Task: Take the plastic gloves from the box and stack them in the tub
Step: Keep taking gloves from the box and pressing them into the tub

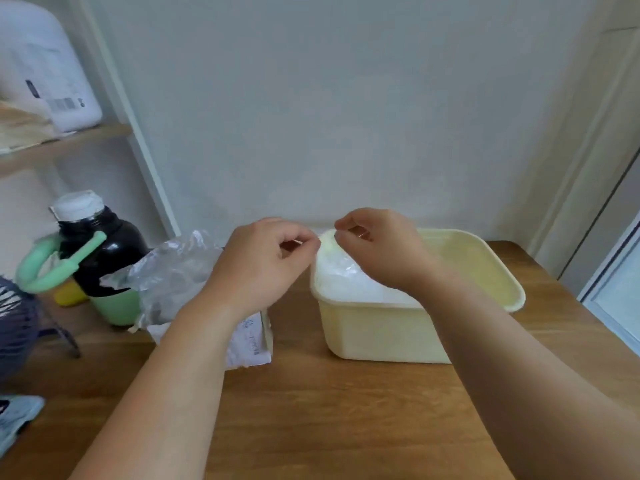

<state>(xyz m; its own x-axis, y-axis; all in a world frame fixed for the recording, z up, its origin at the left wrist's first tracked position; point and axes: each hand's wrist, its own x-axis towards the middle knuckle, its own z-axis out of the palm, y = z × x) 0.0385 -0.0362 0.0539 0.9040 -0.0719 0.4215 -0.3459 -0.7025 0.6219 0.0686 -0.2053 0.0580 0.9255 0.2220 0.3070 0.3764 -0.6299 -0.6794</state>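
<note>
Wooden tabletop (346,410) runs up to a pale wall, so your far side is closed. Your left hand (263,268) and right hand (381,251) each press thumb to forefinger, seemingly pinching the top edge of a clear glove (327,249) above the near-left corner of the yellow tub (485,244); the film is too faint to be sure. A white stack of gloves (349,282) lies in the tub's left half. Expect the glove to be almost weightless, limp and clingy, so hold two edge points and spread them. Crumpled gloves (173,271) spill from the box (252,341) at left, beside a black bottle (100,244). Your open room lies nearer you.
</note>
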